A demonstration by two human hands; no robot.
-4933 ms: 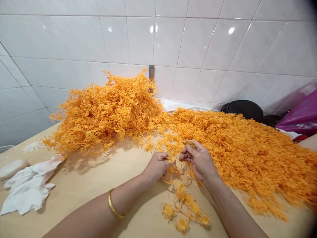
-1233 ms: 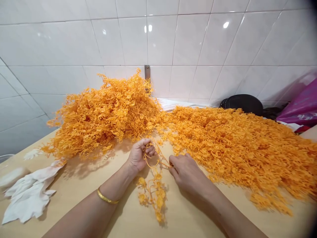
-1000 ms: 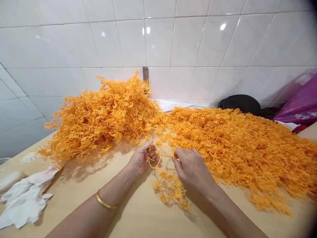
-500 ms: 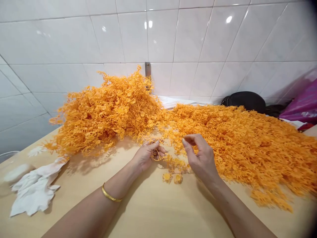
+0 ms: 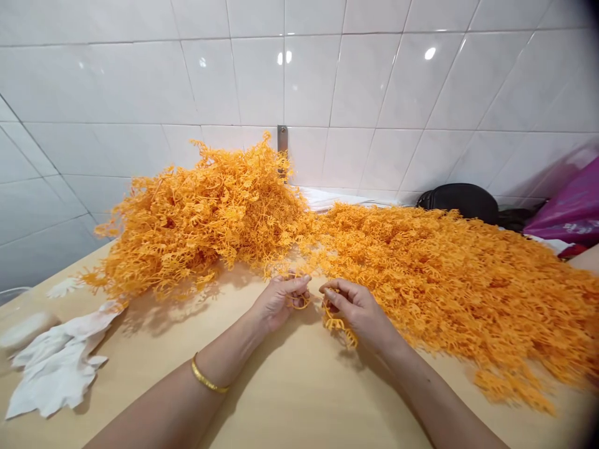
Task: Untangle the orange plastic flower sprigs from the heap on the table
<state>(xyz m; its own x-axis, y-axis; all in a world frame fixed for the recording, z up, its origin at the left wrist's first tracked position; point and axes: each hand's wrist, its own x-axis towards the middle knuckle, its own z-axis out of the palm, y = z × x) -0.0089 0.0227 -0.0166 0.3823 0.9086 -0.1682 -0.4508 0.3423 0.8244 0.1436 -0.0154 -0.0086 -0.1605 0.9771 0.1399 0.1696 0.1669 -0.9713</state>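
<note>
White tiles (image 5: 309, 81) back a table (image 5: 290, 393) bearing a tall orange pile (image 5: 201, 218) on the left and a lower orange pile (image 5: 468, 280) on the right. In front of them, the left hand (image 5: 278, 302) pinches looped orange stems (image 5: 300, 305); just beside it, the right hand (image 5: 360, 308) pinches a dangling orange sprig (image 5: 335, 323).

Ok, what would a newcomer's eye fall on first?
First, the tall orange heap left of centre before the tiled wall, and the flatter orange spread on the right of the table. Then, mid-table, the left hand holds a curled orange strand and the right hand an orange sprig.
</note>
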